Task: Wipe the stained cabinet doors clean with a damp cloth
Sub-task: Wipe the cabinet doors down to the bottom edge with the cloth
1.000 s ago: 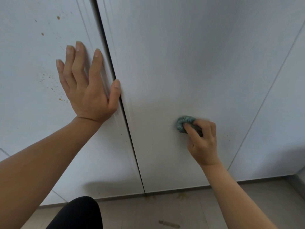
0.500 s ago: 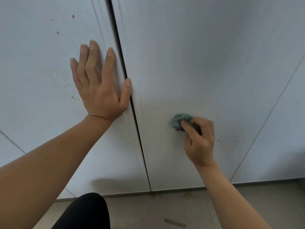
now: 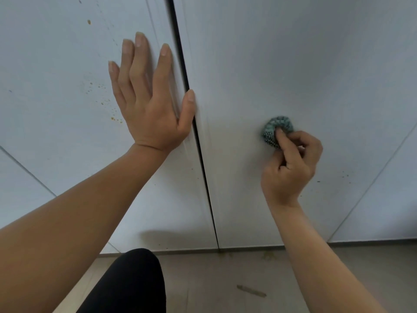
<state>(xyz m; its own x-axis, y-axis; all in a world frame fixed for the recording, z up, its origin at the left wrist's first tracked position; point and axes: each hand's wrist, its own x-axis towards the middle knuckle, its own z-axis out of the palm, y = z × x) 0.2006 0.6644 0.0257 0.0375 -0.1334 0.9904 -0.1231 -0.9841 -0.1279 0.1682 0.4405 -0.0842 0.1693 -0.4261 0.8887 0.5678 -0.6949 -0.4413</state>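
Two white cabinet doors fill the view, split by a dark vertical gap. My left hand (image 3: 149, 102) lies flat on the left door (image 3: 56, 98), fingers straight and pointing up, thumb at the gap. Brown splatter stains (image 3: 101, 96) dot that door just left of the hand. My right hand (image 3: 291, 168) pinches a small bunched teal cloth (image 3: 276, 131) and presses it against the right door (image 3: 293, 64). A few tiny dark specks (image 3: 344, 176) sit on the right door to the right of the hand.
Grey-brown floor (image 3: 225, 283) runs below the doors, with a brownish stain (image 3: 267, 256) near the door base and a smear (image 3: 251, 290) farther out. My knee in black fabric (image 3: 128, 283) is at the bottom centre. Another white panel (image 3: 388, 199) stands at the right.
The view has shifted, so both hands sit farther right in the frame. My right hand with the cloth has moved a little leftward along the right door. The left hand stays flat.
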